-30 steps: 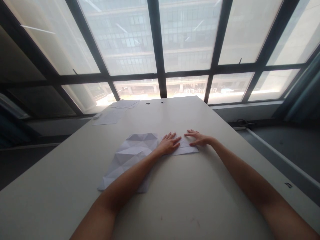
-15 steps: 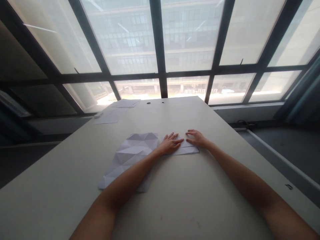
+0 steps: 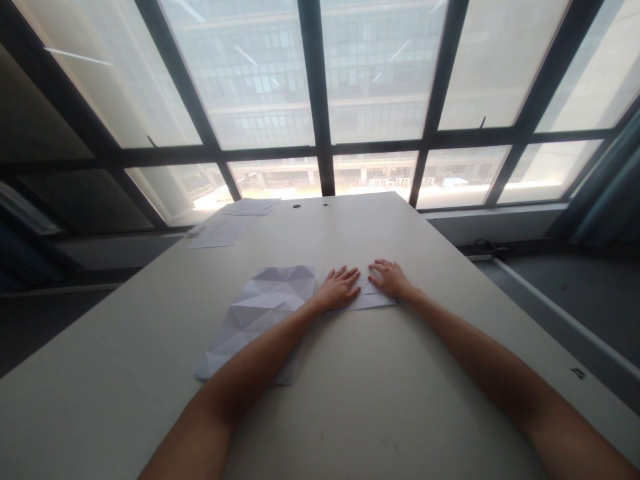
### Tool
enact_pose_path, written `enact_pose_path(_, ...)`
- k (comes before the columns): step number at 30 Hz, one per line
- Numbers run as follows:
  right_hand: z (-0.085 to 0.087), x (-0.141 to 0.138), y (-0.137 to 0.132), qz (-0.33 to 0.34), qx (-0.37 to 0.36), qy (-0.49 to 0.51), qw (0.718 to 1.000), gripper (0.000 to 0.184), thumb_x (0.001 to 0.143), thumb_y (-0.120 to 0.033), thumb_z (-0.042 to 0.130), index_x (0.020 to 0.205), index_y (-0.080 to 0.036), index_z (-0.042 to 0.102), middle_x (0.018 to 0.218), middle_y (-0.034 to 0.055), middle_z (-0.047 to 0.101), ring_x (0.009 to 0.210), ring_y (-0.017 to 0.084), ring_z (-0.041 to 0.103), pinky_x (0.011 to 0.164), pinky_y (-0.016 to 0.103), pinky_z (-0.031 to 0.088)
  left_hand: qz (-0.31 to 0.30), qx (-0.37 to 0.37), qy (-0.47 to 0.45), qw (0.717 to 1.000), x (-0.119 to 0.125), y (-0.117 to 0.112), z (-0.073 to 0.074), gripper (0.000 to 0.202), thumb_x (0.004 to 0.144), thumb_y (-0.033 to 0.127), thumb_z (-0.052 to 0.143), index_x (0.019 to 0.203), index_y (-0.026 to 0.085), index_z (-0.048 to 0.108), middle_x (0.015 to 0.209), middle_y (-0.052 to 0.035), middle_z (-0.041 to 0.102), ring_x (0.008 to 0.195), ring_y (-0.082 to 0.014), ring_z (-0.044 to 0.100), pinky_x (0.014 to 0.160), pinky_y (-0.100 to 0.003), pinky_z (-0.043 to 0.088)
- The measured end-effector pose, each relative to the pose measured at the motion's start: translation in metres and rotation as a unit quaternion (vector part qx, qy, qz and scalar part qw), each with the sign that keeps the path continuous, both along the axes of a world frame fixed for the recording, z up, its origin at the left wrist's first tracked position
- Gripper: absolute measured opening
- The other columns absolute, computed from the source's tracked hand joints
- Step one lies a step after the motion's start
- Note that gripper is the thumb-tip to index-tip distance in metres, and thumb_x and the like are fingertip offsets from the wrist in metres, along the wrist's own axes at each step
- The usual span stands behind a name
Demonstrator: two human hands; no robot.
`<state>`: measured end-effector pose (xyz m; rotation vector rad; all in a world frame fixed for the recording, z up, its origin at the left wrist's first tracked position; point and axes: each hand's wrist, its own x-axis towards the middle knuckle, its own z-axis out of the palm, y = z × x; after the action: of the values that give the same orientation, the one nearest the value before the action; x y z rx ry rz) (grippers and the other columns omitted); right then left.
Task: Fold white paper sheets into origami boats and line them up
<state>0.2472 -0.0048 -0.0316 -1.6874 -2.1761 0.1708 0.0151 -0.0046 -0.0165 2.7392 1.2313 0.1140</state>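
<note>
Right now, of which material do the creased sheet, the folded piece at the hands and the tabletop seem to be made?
Creased sheet: matte white paper, by its crisp facets.
Folded piece: likely paper too, matte, thin and straight-edged.
Tabletop: smooth off-white with a soft sheen; perhaps laminate, though paint is possible.

So this is just one head-worn cam, looking forward and a bit down along the surface [image 3: 350, 400]. Pretty wide shot: the arms [image 3: 265, 350] come in super close at lower left and lower right, the hands [image 3: 339, 289] land just below mid-frame, and the windows [image 3: 270, 73] fill the top, way farther back.
</note>
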Motion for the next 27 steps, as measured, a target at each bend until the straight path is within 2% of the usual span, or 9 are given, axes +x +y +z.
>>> enact_pose_path(6, -0.0014, 0.0007, 0.0019, 0.004, 0.002, -0.002, 1.0, 0.045, 0.094, -0.044, 0.057, 0.134, -0.025, 0.061, 0.147, 0.0139, 0.052, 0.137, 0.031, 0.045, 0.116, 0.057, 0.026, 0.032, 0.014, -0.007, 0.999, 0.0012, 0.0006, -0.0026, 0.07, 0.1, 0.059, 0.029, 0.157, 0.019, 0.03, 0.165, -0.0084, 0.024, 0.152, -0.0301, 0.017, 0.122, -0.048, 0.015)
enact_pose_path(12, -0.0018, 0.0009, 0.0011, 0.016, 0.005, -0.008, 1.0, 0.042, 0.096, -0.041, 0.055, 0.134, -0.027, 0.062, 0.148, 0.0142, 0.051, 0.139, 0.031, 0.043, 0.115, 0.061, 0.025, 0.039, 0.012, -0.009, 0.999, 0.0008, 0.0005, -0.0025, 0.07, 0.099, 0.063, 0.029, 0.157, 0.022, 0.029, 0.165, -0.0076, 0.023, 0.153, -0.0288, 0.016, 0.122, -0.046, 0.014)
enact_pose_path(18, -0.0022, -0.002, -0.0019, 0.114, 0.02, -0.035, 0.993, 0.038, 0.099, -0.032, 0.048, 0.134, -0.032, 0.063, 0.154, 0.0084, 0.045, 0.145, 0.029, 0.034, 0.117, 0.057, 0.025, 0.038, 0.012, -0.011, 0.999, 0.0005, 0.0013, -0.0036, 0.072, 0.099, 0.063, 0.029, 0.157, 0.02, 0.028, 0.165, -0.008, 0.023, 0.153, -0.0295, 0.015, 0.122, -0.046, 0.013)
enact_pose_path(21, -0.0012, -0.0031, -0.0036, 0.121, 0.014, -0.038, 0.992, 0.04, 0.1, -0.033, 0.046, 0.137, -0.031, 0.061, 0.156, 0.0104, 0.042, 0.146, 0.032, 0.033, 0.116, 0.06, 0.025, 0.038, 0.014, -0.013, 0.999, 0.0, 0.0015, -0.004, 0.072, 0.099, 0.063, 0.029, 0.157, 0.021, 0.028, 0.165, -0.0075, 0.023, 0.153, -0.0296, 0.015, 0.122, -0.046, 0.013)
enact_pose_path(24, 0.0004, -0.0033, -0.005, 0.131, 0.015, -0.031, 0.991, 0.04, 0.101, -0.034, 0.045, 0.138, -0.033, 0.06, 0.158, 0.0091, 0.039, 0.147, 0.031, 0.032, 0.116, 0.06, 0.023, 0.036, 0.011, -0.012, 0.999, 0.0001, 0.0013, -0.0035, 0.073, 0.099, 0.064, 0.028, 0.157, 0.02, 0.028, 0.165, -0.0084, 0.022, 0.153, -0.03, 0.015, 0.122, -0.046, 0.013)
enact_pose_path(27, 0.0007, -0.0031, -0.0048, 0.137, 0.008, -0.027, 0.99, 0.04, 0.101, -0.035, 0.045, 0.138, -0.034, 0.06, 0.157, 0.0077, 0.042, 0.147, 0.029, 0.032, 0.117, 0.057, 0.023, 0.038, 0.007, -0.008, 0.999, 0.0006, 0.0011, -0.0025, 0.074, 0.099, 0.064, 0.028, 0.157, 0.02, 0.027, 0.165, -0.0085, 0.022, 0.153, -0.0298, 0.014, 0.122, -0.046, 0.013)
